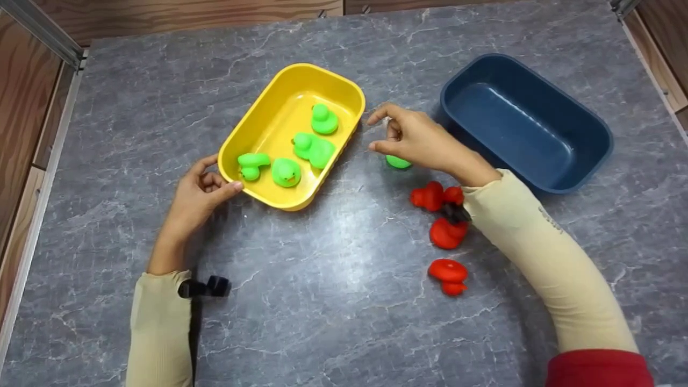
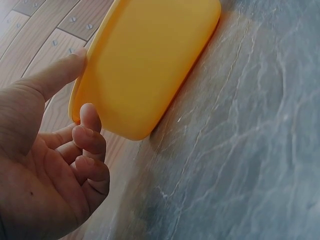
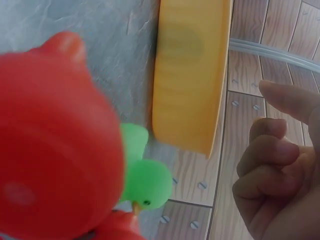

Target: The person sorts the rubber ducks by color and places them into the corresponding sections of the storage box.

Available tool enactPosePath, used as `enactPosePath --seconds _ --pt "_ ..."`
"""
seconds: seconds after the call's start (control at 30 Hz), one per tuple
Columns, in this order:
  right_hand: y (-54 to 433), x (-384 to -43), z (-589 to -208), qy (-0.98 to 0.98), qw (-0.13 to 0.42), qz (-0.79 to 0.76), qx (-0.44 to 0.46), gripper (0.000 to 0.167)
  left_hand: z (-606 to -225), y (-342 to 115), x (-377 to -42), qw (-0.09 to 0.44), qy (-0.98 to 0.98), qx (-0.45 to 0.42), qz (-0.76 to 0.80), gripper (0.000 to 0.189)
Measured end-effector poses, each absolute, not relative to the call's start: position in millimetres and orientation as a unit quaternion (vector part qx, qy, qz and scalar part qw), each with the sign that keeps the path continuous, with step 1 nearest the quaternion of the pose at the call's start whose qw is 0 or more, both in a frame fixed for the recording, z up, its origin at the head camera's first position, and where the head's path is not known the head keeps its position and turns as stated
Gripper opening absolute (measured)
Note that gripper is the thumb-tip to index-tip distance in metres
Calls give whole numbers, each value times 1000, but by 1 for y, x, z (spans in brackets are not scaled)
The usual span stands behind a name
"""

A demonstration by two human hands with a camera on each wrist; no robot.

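My left hand (image 1: 198, 196) holds the near-left corner of a yellow tub (image 1: 277, 118), thumb on its rim. In the left wrist view, the fingers (image 2: 91, 140) curl beside the tub's outer wall (image 2: 145, 70). Several green rubber ducks (image 1: 286, 172) lie inside it. To the right of the tub hovers my right hand (image 1: 419, 137), holding nothing, its thumb and forefinger apart. Partly hidden beneath that hand is another green duck (image 1: 398, 162), seen more fully in the right wrist view (image 3: 152, 185). A red duck (image 3: 55, 150) fills that view's left side.
A dark blue tub (image 1: 516, 129) stands at the right, behind the right forearm. Several red rubber ducks (image 1: 448, 234) lie on the grey marbled table (image 1: 333, 312) near the right sleeve, one partly covered by the wrist camera (image 1: 456, 213). Wooden panels (image 1: 188, 13) border the table.
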State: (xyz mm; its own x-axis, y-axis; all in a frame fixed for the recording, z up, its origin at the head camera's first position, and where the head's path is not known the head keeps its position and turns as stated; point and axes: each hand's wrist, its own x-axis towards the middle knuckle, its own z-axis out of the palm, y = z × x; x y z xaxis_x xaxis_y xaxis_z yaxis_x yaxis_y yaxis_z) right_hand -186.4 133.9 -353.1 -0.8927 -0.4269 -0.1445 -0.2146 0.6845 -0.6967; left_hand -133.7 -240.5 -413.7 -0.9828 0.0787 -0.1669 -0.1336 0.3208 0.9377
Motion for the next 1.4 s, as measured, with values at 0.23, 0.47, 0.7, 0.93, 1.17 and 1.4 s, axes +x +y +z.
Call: enactPosePath --seconds 0.23,0.47,0.7,0.93,1.17,1.4 --pt "142 -188 -359 901 179 -363 -154 40 -413 -241 -134 90 810 -15 580 66" --pt "146 -189 -359 905 191 -352 -145 40 -414 -240 -134 89 810 -17 579 65" --pt "154 -189 -359 911 183 -341 -142 40 -413 -240 -134 89 809 -18 581 66" --pt "163 -188 -364 914 176 -334 -145 43 -414 -240 -134 87 809 -14 581 66" --pt "168 -189 -368 919 173 -325 -139 41 -413 -240 -136 85 811 -8 578 66" --pt "167 -190 -375 926 170 -304 -142 41 -414 -241 -134 90 811 -14 578 66"
